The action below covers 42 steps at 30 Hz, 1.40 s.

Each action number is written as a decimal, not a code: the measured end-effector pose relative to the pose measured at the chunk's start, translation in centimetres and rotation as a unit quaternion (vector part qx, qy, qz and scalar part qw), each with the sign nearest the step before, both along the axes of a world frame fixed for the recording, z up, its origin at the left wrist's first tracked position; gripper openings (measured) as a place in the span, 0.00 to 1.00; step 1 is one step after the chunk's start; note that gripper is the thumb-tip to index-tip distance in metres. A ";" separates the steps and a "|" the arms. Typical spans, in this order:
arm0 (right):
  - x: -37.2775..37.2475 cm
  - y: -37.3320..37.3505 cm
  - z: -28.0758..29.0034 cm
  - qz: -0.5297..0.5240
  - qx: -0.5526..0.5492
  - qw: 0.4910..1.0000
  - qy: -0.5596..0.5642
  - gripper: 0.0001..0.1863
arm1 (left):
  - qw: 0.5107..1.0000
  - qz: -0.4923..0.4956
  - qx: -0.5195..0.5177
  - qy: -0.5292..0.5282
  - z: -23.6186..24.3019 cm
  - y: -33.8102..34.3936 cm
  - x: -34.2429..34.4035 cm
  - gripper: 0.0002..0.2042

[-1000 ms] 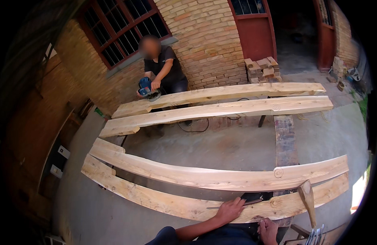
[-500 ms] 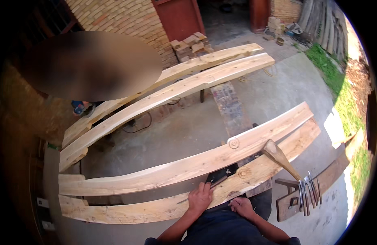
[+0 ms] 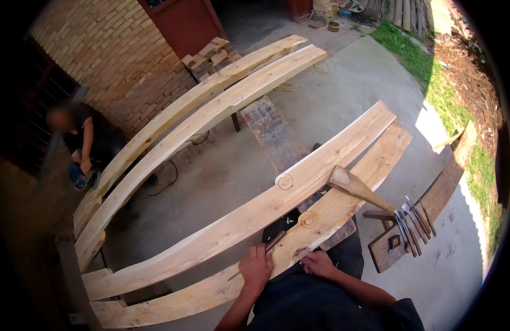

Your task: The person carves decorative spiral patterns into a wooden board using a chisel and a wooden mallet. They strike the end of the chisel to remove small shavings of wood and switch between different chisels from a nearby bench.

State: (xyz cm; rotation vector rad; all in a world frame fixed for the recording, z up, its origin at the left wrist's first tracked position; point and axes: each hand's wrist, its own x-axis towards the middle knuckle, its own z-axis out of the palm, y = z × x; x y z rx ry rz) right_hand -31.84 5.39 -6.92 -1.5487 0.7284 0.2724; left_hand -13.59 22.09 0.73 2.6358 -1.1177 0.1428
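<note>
Gripping a slim chisel (image 3: 266,249) in our closed left hand (image 3: 256,268), we rest our right hand (image 3: 319,263), fingers curled, on the near curved plank (image 3: 343,201) across our lap. We seem to be mid-carving beside its spiral (image 3: 308,219); next needs a steady push. The chisel's tip, hard to make out, points up-right along the plank, which runs lower left to upper right. Beyond lies a second plank (image 3: 255,212).
</note>
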 end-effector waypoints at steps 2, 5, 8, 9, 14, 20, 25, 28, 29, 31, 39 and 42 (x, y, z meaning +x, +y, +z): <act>-0.5 0.0 1.3 0.026 -0.044 0.999 -0.018 0.14 | 0.999 -0.047 -0.021 -0.016 0.6 0.2 -0.2 0.17; -2.1 -0.2 2.4 -0.055 0.093 0.989 -0.096 0.09 | 0.992 -0.108 -0.064 0.012 0.8 -1.3 -1.6 0.19; -2.2 -0.3 6.5 -0.071 0.189 0.965 -0.165 0.10 | 0.983 -0.164 -0.063 0.050 1.0 -1.7 -4.3 0.23; -1.9 -0.4 7.7 -0.084 0.197 0.961 -0.177 0.10 | 0.978 -0.190 -0.071 0.055 0.9 -1.8 -4.7 0.26; -2.6 -1.3 3.5 -0.094 0.224 0.946 -0.216 0.15 | 0.967 -0.227 -0.054 0.106 0.6 -3.0 -5.4 0.30; -1.2 -0.5 0.5 -0.159 0.238 0.942 -0.172 0.15 | 0.963 -0.238 -0.075 0.104 -0.7 -3.0 -4.6 0.27; -0.7 0.0 -0.4 -0.178 0.245 0.938 -0.168 0.14 | 0.963 -0.233 -0.096 0.097 -1.5 -2.6 -4.0 0.22; -0.7 -0.3 -0.9 -0.169 0.235 0.942 -0.171 0.14 | 0.963 -0.228 -0.105 0.097 -1.5 -2.7 -4.1 0.21; -0.6 -0.1 -0.4 -0.171 0.228 0.943 -0.170 0.14 | 0.963 -0.225 -0.104 0.102 -1.5 -2.7 -4.2 0.20; -0.5 -0.1 -0.2 -0.170 0.223 0.944 -0.171 0.14 | 0.963 -0.223 -0.112 0.098 -1.2 -2.7 -4.2 0.20; -0.4 -0.9 -0.9 -0.145 0.217 0.948 -0.180 0.14 | 0.963 -0.223 -0.121 0.091 -1.4 -3.3 -4.1 0.19; -0.6 -0.6 -0.8 -0.151 0.224 0.946 -0.179 0.14 | 0.964 -0.221 -0.113 0.094 -1.4 -3.0 -4.4 0.19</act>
